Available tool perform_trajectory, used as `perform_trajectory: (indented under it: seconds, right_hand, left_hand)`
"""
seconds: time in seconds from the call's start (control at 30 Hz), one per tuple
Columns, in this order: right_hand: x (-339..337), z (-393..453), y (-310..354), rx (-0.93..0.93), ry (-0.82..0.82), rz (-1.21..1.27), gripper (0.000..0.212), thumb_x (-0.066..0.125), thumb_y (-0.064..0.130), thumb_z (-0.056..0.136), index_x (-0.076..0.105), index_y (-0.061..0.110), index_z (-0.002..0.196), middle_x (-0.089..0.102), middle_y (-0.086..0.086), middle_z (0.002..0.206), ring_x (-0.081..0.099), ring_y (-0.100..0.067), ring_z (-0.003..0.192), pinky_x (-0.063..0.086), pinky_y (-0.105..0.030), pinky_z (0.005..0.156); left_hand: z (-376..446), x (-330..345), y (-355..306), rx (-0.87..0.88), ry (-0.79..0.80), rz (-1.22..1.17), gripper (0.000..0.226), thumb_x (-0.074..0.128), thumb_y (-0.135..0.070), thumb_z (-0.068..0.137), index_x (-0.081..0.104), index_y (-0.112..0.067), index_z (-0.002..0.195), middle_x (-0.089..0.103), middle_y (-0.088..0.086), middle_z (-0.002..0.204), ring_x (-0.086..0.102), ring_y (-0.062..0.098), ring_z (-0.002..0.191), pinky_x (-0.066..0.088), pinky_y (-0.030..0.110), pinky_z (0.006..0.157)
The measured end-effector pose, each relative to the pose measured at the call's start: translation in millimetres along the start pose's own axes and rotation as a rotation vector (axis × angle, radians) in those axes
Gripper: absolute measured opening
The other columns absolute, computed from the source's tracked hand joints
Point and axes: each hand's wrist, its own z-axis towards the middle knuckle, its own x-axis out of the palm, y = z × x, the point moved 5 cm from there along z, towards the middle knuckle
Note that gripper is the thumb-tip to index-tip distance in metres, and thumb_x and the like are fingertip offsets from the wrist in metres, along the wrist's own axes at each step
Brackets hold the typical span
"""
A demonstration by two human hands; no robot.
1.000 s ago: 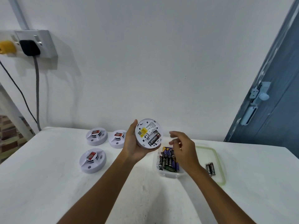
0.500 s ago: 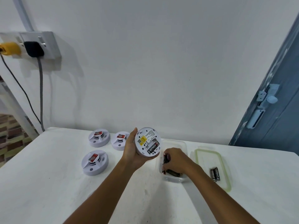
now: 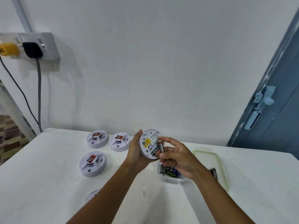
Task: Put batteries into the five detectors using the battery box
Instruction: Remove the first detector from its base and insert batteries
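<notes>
White round plastic detector [image 3: 149,143]: left hand [image 3: 135,152] grasps it.
Black battery [image 3: 161,146]: right hand [image 3: 175,157] pinches it, at detector's 3 o'clock.
Next: probably seat it beside first cell.

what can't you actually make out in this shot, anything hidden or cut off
Head view, the only one:
- A detector near the table's front is mostly hidden by the left forearm.
- The battery box is partly covered by the right hand; its battery count cannot be told.
- The held detector has its far side turned away, against the left hand.
- The held battery has its lower end hidden by fingers.
- The yellow plug is cut by the left edge.
</notes>
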Motion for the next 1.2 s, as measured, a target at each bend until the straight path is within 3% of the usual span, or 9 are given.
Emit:
perform_trajectory:
  seconds: [0.1,0.27,0.43,0.57,0.67,0.9,0.97,1.07,1.2]
  right_hand:
    - [0,0,-3,0.008,-0.020,0.165,0.040,0.055,-0.008,0.088,0.060,0.013,0.122,0.065,-0.023,0.089,0.063,-0.024,0.065,0.052,-0.027,0.053]
    - [1,-1,-3,-0.058,-0.097,0.057,0.037,0.057,-0.009,0.087,0.061,0.011,0.118,0.066,-0.019,0.081,0.068,-0.030,0.066,0.058,-0.031,0.058]
    - [3,-3,-5,-0.082,-0.208,0.005,0.021,0.059,-0.005,0.088,0.062,0.003,0.107,0.068,-0.023,0.082,0.068,-0.026,0.062,0.057,-0.030,0.059]
    - [8,-3,-9,-0.063,-0.174,0.135,0.037,0.054,-0.010,0.089,0.056,0.014,0.116,0.066,-0.025,0.084,0.071,-0.038,0.076,0.060,-0.036,0.066]
    - [8,-4,-7,-0.084,-0.194,0.181,0.034,0.057,-0.009,0.088,0.057,0.010,0.116,0.068,-0.024,0.087,0.070,-0.041,0.081,0.060,-0.037,0.069]
    - [-2,-7,2,-0.268,-0.431,-0.139,0.027,0.070,-0.007,0.078,0.056,0.008,0.095,0.074,-0.013,0.077,0.068,-0.026,0.065,0.048,-0.028,0.053]
    - [0,-6,2,-0.348,-0.477,-0.219,0.025,0.071,-0.010,0.076,0.056,0.008,0.086,0.074,-0.009,0.076,0.065,-0.017,0.060,0.050,-0.028,0.056]
    - [5,-8,2,-0.477,-0.521,-0.329,0.021,0.071,-0.009,0.076,0.064,0.010,0.082,0.074,-0.003,0.083,0.070,-0.012,0.076,0.056,-0.027,0.070]
    - [17,-10,2,-0.567,-0.529,-0.516,0.023,0.072,-0.005,0.078,0.071,0.016,0.088,0.072,0.010,0.086,0.067,0.000,0.080,0.052,-0.012,0.073]
  left_hand:
    - [-1,-1,-2,0.000,-0.017,-0.003,0.059,0.036,-0.058,0.093,0.060,-0.010,0.119,0.063,0.018,0.103,0.059,0.030,0.089,0.047,0.041,0.077]
    - [-4,-2,-4,0.019,-0.024,-0.001,0.059,0.035,-0.057,0.094,0.062,-0.010,0.117,0.068,0.018,0.101,0.061,0.031,0.093,0.048,0.042,0.079]
    - [-6,2,-4,0.022,-0.026,-0.006,0.057,0.036,-0.055,0.095,0.064,-0.009,0.111,0.070,0.017,0.096,0.061,0.030,0.089,0.046,0.042,0.080]
    - [-8,2,-5,0.035,-0.013,-0.005,0.057,0.034,-0.055,0.096,0.063,-0.009,0.114,0.070,0.018,0.098,0.065,0.030,0.086,0.048,0.041,0.078]
    - [-9,1,-6,0.026,-0.012,0.004,0.060,0.034,-0.056,0.095,0.061,-0.009,0.118,0.069,0.019,0.103,0.066,0.030,0.087,0.048,0.040,0.078]
    - [-10,2,-3,0.037,-0.036,-0.016,0.055,0.034,-0.054,0.096,0.065,-0.010,0.108,0.072,0.017,0.095,0.062,0.032,0.093,0.045,0.048,0.090]
    - [-9,2,-1,0.037,-0.046,-0.022,0.054,0.036,-0.053,0.096,0.066,-0.010,0.107,0.071,0.017,0.094,0.061,0.032,0.093,0.044,0.049,0.093]
    - [-9,4,0,0.031,-0.049,-0.029,0.054,0.037,-0.053,0.095,0.065,-0.009,0.109,0.071,0.018,0.096,0.061,0.032,0.096,0.044,0.050,0.094]
    - [-9,6,-1,0.024,-0.058,-0.052,0.056,0.039,-0.054,0.094,0.063,-0.009,0.116,0.068,0.018,0.101,0.059,0.032,0.099,0.045,0.049,0.092]
